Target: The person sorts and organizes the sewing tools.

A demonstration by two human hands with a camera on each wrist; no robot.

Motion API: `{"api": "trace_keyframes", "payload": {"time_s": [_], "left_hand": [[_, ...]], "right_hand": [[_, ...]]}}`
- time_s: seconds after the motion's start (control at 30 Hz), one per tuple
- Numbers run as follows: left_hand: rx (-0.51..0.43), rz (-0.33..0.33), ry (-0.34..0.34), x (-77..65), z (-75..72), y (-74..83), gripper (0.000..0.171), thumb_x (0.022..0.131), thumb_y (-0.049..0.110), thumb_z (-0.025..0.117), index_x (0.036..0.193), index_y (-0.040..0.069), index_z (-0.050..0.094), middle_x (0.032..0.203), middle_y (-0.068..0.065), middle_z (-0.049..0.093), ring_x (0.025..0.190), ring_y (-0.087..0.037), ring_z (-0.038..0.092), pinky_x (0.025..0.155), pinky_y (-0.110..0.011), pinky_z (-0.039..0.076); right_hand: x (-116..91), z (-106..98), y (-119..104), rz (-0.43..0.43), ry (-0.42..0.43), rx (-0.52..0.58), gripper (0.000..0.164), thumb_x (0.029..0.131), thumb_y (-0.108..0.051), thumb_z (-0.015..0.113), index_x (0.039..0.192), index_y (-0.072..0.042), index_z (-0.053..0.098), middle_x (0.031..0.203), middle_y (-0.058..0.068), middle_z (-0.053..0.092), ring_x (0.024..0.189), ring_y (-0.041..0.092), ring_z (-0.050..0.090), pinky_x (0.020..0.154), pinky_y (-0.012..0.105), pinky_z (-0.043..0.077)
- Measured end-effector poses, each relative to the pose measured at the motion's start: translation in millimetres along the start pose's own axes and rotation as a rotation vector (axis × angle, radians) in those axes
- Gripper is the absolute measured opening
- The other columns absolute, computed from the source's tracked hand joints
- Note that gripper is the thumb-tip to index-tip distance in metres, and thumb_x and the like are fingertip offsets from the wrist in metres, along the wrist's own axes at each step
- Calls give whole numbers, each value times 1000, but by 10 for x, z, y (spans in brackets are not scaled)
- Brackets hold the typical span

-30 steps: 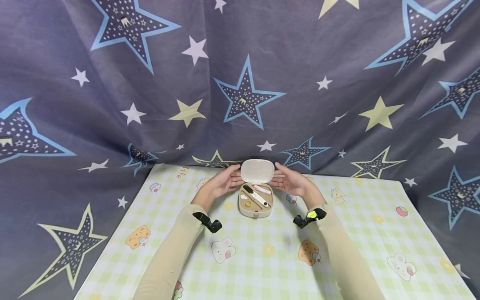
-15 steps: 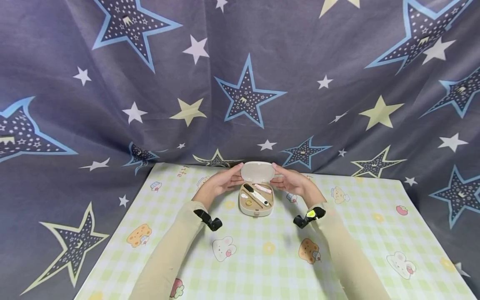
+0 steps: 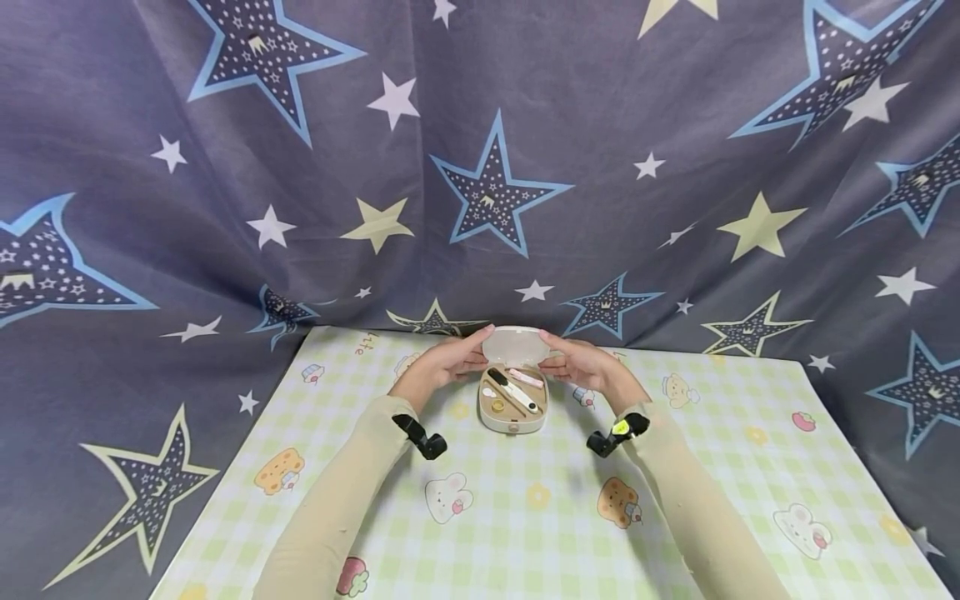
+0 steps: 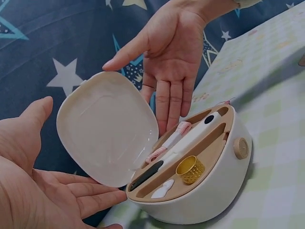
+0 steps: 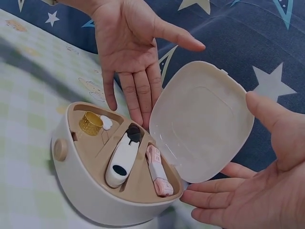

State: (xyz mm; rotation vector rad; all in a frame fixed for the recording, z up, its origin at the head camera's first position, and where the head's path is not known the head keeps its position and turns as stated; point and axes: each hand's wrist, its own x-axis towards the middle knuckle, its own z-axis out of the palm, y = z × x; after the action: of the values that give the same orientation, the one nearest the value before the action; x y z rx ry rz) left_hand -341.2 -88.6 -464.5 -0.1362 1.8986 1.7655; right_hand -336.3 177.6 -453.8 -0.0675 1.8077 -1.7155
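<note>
A white sewing box point(image 3: 513, 426) stands on the table with its hinged lid point(image 3: 515, 344) raised. Its beige insert point(image 5: 100, 151) holds a gold thimble point(image 4: 190, 170), a white tool point(image 5: 120, 162) with a black end, a rolled pink-and-white tape measure point(image 5: 158, 171) and a small white piece point(image 4: 163, 189). My left hand point(image 3: 444, 362) is at the lid's left side, fingers extended behind it. On the other side my right hand point(image 3: 587, 364) has its thumb at the lid's edge and its fingers straight near the hinge. Neither hand curls round the lid.
A green-and-white checked cloth point(image 3: 540, 533) with cartoon prints covers the table. Close behind the box hangs a dark star-patterned curtain point(image 3: 465, 283). Each wrist wears a black camera strap, such as the left one point(image 3: 420, 437).
Both hands have moved slightly inward, bringing the thumbs up to the lid's sides. The lid has tipped a little forward. The box and its contents stay in place.
</note>
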Motion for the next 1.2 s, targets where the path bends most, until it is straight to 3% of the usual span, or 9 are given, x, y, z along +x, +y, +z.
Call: {"api": "trace_keyframes", "payload": {"time_s": [0.2,0.3,0.47,0.6,0.8,1.03,1.2], "left_hand": [[40,-1,-2,0,23,-21,82,97,56,58,148,-6,38,152,-26,48,142,-33,49,124,-55,24],[62,-1,-6,8,27,-40,88,96,56,61,153,-6,34,153,-25,48,144,-34,47,124,-55,22],[101,1,7,42,23,-75,87,93,58,65,153,0,39,151,-22,52,145,-34,46,123,-56,24],[125,7,19,41,32,-80,82,92,58,66,150,5,45,150,-19,54,144,-31,47,122,-55,25],[191,28,0,37,19,-102,78,94,58,63,146,1,50,151,-17,53,145,-31,46,122,-53,26],[297,125,-24,46,-11,-146,67,96,52,64,136,-2,62,149,-19,54,140,-36,50,122,-50,30],[356,172,-27,41,-17,-169,68,96,51,64,139,0,59,146,-20,57,139,-36,50,121,-51,31]], "right_hand": [[22,-5,39,6,8,-16,74,109,-46,37,158,5,16,158,37,30,151,45,28,127,52,14],[31,-11,52,5,-2,-31,77,109,-46,38,159,6,12,160,35,27,152,44,26,127,51,13],[26,-24,66,-5,-22,-63,79,109,-44,39,159,6,4,161,35,25,153,43,24,128,50,11],[11,-32,74,-10,-23,-70,76,109,-41,39,159,5,7,161,34,26,153,42,25,128,50,10],[-1,-43,96,-23,-28,-87,75,107,-39,44,158,5,11,162,32,25,153,42,26,128,52,9],[-55,-75,139,-81,-50,-112,66,107,-28,46,154,11,21,161,31,28,152,43,27,128,52,11],[-78,-89,172,-115,-65,-148,63,107,-25,48,152,13,26,158,31,34,151,43,30,128,51,13]]}}
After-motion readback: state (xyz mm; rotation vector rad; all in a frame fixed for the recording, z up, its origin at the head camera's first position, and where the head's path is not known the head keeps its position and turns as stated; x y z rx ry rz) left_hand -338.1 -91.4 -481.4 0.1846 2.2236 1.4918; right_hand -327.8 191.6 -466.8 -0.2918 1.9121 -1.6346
